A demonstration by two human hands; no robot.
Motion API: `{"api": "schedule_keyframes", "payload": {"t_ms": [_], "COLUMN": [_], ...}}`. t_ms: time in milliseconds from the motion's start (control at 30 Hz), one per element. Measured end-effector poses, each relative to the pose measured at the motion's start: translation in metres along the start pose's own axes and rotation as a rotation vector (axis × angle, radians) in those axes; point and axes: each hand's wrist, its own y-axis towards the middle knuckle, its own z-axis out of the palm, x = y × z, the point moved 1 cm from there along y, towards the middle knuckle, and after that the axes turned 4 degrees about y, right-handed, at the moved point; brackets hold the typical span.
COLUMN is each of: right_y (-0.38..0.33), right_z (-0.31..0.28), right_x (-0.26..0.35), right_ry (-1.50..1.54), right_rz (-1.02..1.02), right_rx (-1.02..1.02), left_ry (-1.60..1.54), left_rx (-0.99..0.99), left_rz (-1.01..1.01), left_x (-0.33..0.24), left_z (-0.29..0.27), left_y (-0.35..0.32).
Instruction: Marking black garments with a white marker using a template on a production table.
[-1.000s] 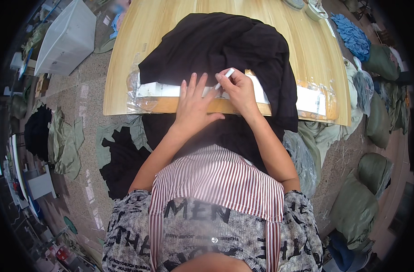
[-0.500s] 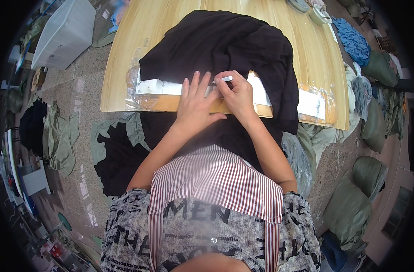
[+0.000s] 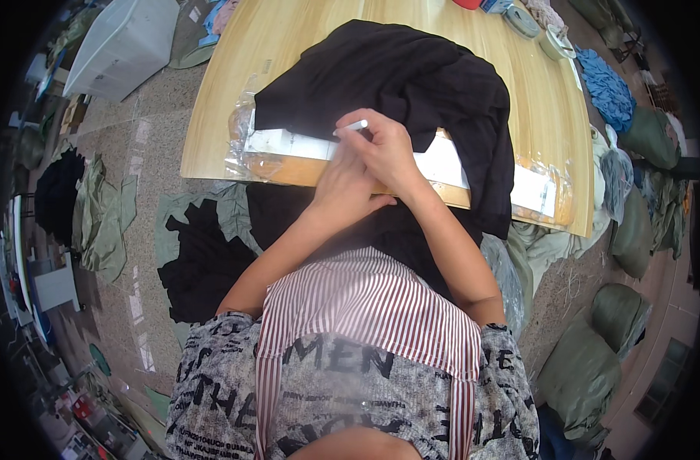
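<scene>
Slim white stick slanted near black cloth; cloth creased, draped over table edge.

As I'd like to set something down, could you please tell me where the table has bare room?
Bare wood shows on the table left of the black cloth, and right of it, short of the white bowl. The middle near edge is crowded by the left hand and right hand.
</scene>
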Motion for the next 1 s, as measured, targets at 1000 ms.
{"api": "schedule_keyframes", "payload": {"t_ms": [1000], "right_y": [0.037], "right_z": [-0.087], "right_x": [0.015], "right_ry": [-0.059], "right_rz": [-0.445], "right_rx": [-0.246], "left_ry": [0.603], "left_rx": [-1.023], "left_rz": [-1.077], "left_x": [0.378], "left_z": [-0.216], "left_y": [-0.2]}}
